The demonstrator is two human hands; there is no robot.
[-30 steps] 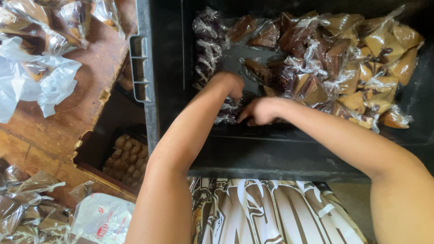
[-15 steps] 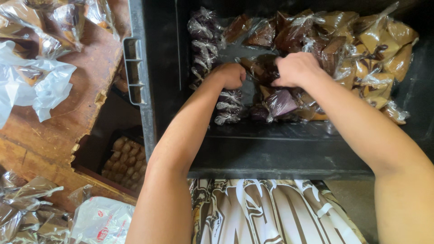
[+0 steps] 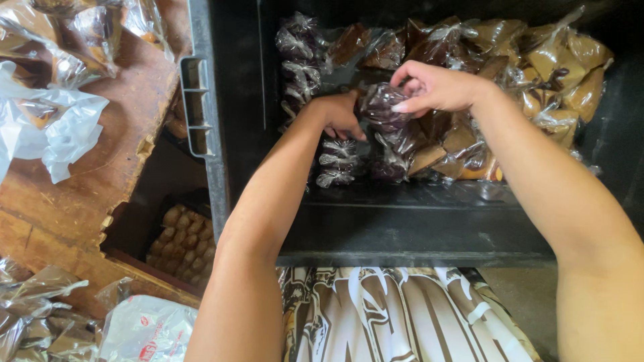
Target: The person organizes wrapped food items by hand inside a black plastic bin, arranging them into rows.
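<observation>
The right hand (image 3: pixel 436 87) has its fingers (image 3: pixel 410 86) curled around a small clear bag of dark purple sweets (image 3: pixel 381 107), holding it just above the packets below. The left hand (image 3: pixel 339 115) sits just beside it, fingers bent down among a column of similar dark bags (image 3: pixel 337 161); whether they grip one cannot be told. Both hands work inside a black plastic crate (image 3: pixel 402 224), whose far side is filled with brown wrapped packets (image 3: pixel 537 67). Left of the crate, crumpled clear bags (image 3: pixel 47 127) lie on a worn wooden surface (image 3: pixel 134 114).
</observation>
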